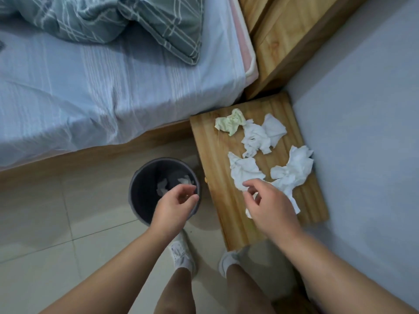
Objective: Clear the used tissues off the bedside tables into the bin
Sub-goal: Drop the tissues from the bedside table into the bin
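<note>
Covering part of the nearest tissue (292, 200), the right hand (272, 207) hides how much paper lies beneath it; its fingers (248, 184) are loosely curled and parted, touching that tissue's edge without a clear pinch. The wooden surface (210, 141) stands right of centre, between the bed (113, 87) at upper left and a pale wall (362, 109) at right; tiled floor (45, 211) fills the lower left. Five crumpled tissues lie on the surface: four white, one yellowish (231, 121) at its far end. One dark round bin (136, 189) stands on the floor just left of the surface, holding two white tissues (162, 186). The left hand (174, 205) hovers over the bin, fingers half-curled and apart, holding nothing visible.
</note>
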Demonstrator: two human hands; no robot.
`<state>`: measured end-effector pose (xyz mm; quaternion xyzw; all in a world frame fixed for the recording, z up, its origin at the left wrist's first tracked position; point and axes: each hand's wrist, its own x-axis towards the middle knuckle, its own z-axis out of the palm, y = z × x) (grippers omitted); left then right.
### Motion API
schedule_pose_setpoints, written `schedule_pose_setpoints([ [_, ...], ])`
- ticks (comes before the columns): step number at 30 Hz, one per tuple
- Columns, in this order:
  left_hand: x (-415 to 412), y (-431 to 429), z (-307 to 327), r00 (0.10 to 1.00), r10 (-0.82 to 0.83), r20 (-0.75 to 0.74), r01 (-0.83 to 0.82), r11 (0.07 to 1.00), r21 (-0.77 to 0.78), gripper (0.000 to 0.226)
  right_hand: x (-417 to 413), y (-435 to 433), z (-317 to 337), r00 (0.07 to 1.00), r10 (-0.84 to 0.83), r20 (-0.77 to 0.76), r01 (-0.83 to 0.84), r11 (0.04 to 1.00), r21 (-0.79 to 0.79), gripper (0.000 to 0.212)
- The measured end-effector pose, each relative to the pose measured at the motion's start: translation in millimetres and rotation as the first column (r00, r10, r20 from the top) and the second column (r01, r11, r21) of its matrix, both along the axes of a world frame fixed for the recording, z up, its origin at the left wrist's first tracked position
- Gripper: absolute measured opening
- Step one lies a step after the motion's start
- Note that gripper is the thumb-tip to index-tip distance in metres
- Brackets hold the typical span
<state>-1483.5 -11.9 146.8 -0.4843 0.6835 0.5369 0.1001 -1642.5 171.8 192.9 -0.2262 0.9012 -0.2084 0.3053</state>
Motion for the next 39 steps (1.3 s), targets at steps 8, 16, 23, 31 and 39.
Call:
schedule_pose_setpoints([
  [8, -122.3, 49.8, 4.9, 0.957, -0.275, 0.092, 0.289, 0.916, -0.277, 0.057, -121.3, 0.8, -18.8, 0.975, -0.135, -0.176, 0.128, 0.990, -0.051, 0.022],
  [16, -197.5, 3.7, -23.0, 0.835, -0.486, 0.257, 0.528, 0.580, -0.620, 0.077, -148.3, -50.4, -58.0, 0.962, 0.134, -0.238, -0.116, 0.989, 0.089, 0.054],
  [23, -214.6, -10.9, -53.8, 0.763, -0.544, 0.349, 0.630, 0.503, -0.592, 0.065, -136.2, -53.4, -93.2, 0.919, 0.285, -0.271, -0.235, 0.951, 0.200, 0.073],
  [31, -187.2, -15.2, -52.8, 0.918, -0.394, 0.047, 0.370, 0.809, -0.456, 0.065, -131.7, -48.4, -84.2, 0.938, 0.230, -0.261, -0.215, 0.973, 0.086, 0.029],
  [39, -84.2, -20.1, -2.2, 0.973, 0.077, -0.216, -0.103, 0.988, -0.113, 0.066, -110.5, -36.3, -11.9, 0.949, -0.096, -0.302, -0.008, 0.946, -0.325, 0.023],
])
